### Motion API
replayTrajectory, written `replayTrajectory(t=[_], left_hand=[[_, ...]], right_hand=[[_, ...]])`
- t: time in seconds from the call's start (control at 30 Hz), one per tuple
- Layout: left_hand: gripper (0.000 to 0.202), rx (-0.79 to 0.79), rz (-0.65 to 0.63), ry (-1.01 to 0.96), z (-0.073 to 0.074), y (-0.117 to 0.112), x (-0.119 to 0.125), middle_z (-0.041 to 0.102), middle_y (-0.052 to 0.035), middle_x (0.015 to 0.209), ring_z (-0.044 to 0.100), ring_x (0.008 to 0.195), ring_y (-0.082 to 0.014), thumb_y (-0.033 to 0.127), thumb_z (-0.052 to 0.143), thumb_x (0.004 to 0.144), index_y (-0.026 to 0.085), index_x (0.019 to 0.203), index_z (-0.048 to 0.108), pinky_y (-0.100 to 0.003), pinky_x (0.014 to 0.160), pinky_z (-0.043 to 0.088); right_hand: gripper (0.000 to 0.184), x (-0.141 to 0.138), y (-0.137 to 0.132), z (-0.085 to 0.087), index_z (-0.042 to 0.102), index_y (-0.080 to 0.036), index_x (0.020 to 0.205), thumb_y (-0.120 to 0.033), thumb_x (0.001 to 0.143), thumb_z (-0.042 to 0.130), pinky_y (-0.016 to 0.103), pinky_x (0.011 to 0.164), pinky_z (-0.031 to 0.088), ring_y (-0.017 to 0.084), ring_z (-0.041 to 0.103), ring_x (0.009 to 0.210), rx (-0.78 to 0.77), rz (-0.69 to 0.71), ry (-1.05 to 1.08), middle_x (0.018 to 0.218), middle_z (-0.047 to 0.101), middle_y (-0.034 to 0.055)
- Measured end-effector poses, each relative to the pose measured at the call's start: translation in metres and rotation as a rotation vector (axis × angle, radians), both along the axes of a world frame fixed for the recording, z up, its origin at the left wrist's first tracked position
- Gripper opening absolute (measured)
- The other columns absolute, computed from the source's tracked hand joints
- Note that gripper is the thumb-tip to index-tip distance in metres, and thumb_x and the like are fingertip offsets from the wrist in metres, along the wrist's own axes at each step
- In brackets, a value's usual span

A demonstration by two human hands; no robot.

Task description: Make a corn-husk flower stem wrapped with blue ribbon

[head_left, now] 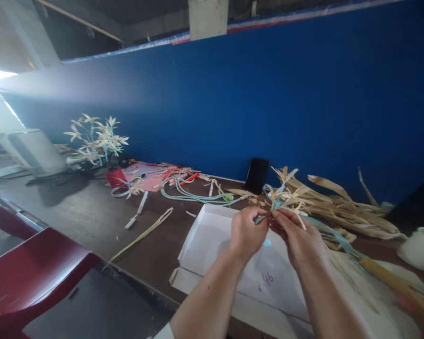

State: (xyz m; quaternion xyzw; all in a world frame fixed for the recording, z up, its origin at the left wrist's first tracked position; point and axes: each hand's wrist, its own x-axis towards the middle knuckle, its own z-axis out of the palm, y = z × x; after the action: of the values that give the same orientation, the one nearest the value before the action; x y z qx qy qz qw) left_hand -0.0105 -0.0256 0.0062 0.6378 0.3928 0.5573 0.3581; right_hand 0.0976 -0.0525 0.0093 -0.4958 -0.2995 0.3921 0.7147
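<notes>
My left hand [248, 231] is closed round the thin stem of a handmade flower spray, its fingers wrapped in. Beside it, my right hand [298, 235] pinches the same spray just under the blossoms, so the fingertips of both hands nearly meet. The flower spray [286, 194] has pale, pointed, husk-like petals and light blue wrapping at the stem. Both hands are above an open white cardboard box [212, 245] with red handwriting on it. Light blue tape [339, 238] trails to the right behind my right hand.
Dried husks [349, 214] are piled at the right, near a white cup [420, 248]. A dark phone [257, 175] leans on the blue partition [304, 94]. Blue-wrapped wires [198, 197], a finished flower bunch [101, 139] and a white kettle [37, 150] stand leftward. A red chair [38, 273] adjoins the table.
</notes>
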Motion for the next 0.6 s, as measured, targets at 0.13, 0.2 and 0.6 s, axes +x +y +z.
replayTrajectory(t=[0.13, 0.2, 0.6], left_hand=[[0.009, -0.125, -0.019, -0.078, 0.005, -0.002, -0.001, 0.070, -0.0010, 0.075, 0.062, 0.071, -0.0134, 0.020, 0.063, 0.069, 0.018, 0.074, 0.070, -0.023, 0.066, 0.047], [0.010, -0.192, -0.054, -0.124, 0.007, -0.002, -0.002, 0.069, -0.0018, 0.074, 0.062, 0.070, -0.0134, 0.022, 0.065, 0.068, 0.016, 0.073, 0.070, -0.022, 0.064, 0.047], [0.023, -0.291, -0.251, -0.160, 0.001, 0.012, -0.010, 0.068, -0.0026, 0.073, 0.057, 0.067, -0.0116, 0.034, 0.067, 0.068, 0.014, 0.078, 0.070, -0.023, 0.064, 0.043]], right_hand=[[0.032, -0.001, -0.002, 0.001, 0.070, -0.018, 0.083, -0.034, 0.057, 0.080, 0.028, 0.063, 0.055, 0.016, 0.063, 0.067, -0.016, 0.049, -0.055, 0.077, 0.068, 0.0022], [0.031, -0.001, -0.003, 0.003, 0.070, -0.018, 0.083, -0.034, 0.058, 0.079, 0.028, 0.062, 0.055, 0.017, 0.063, 0.070, -0.025, 0.056, -0.090, 0.079, 0.069, 0.0023], [0.032, 0.009, -0.010, 0.011, 0.070, -0.018, 0.086, -0.044, 0.067, 0.069, 0.031, 0.067, 0.052, 0.020, 0.066, 0.071, -0.060, -0.036, -0.628, 0.079, 0.071, 0.0045]])
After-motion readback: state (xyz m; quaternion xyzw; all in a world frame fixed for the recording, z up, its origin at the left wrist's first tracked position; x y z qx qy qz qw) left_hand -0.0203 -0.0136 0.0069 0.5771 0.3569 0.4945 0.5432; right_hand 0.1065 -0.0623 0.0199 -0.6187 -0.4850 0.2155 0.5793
